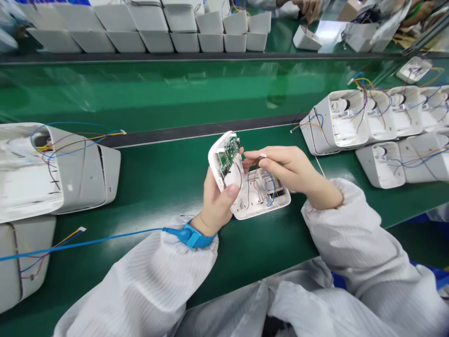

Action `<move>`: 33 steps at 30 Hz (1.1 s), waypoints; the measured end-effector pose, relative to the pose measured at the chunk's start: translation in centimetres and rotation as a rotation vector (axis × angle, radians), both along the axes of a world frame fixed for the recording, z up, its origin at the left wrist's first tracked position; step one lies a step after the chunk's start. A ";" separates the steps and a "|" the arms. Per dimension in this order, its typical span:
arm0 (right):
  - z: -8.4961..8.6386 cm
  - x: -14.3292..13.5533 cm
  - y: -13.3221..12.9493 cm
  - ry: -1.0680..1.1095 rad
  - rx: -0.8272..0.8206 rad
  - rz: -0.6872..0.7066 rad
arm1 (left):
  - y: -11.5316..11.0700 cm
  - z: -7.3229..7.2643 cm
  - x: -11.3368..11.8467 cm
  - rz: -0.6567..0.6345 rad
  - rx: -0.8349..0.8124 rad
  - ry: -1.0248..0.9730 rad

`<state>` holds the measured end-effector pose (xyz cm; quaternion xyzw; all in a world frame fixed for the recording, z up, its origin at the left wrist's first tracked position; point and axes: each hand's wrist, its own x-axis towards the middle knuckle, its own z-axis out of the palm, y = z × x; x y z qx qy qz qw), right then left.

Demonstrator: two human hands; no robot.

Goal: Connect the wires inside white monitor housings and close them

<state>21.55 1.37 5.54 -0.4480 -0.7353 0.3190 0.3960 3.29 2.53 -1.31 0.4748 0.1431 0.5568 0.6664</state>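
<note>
My left hand (218, 199) grips a small white plastic cover (214, 161), held tilted up, with a green circuit board (229, 154) inside it. Below and to the right of it, an open white housing (261, 210) rests near the bench top, showing thin wires and small parts inside. My right hand (280, 164) is over this housing, thumb and forefinger pinched on dark thin wires (257, 161) with a small white connector (263, 155) at the fingertips. A blue wrist strap (192, 235) with a cord circles my left wrist.
White housings with loose wires stand at the left (80, 173) and in rows at the right (326, 126). A dark rail (168, 133) borders the green bench (157, 178). Beyond are more white housings (185, 42) and another person's hand (310, 8).
</note>
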 end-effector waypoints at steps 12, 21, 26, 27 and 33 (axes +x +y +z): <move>-0.8 -1.1 -0.2 0.676 -0.541 0.071 | -0.1 -0.3 -0.5 0.111 0.130 0.186; -1.3 -1.9 -0.9 0.101 0.019 -0.402 | -1.0 -0.5 -0.9 0.093 0.151 0.243; -2.1 -1.5 -0.9 -0.159 0.316 -0.490 | -1.9 0.3 -1.2 -0.036 -0.012 0.190; -2.2 -1.4 -0.9 -0.196 0.351 -0.483 | -1.9 0.5 -1.2 -0.037 -0.021 0.177; -2.3 -1.2 -0.6 -0.265 0.312 -0.330 | -1.5 0.7 -1.0 0.008 -0.077 0.128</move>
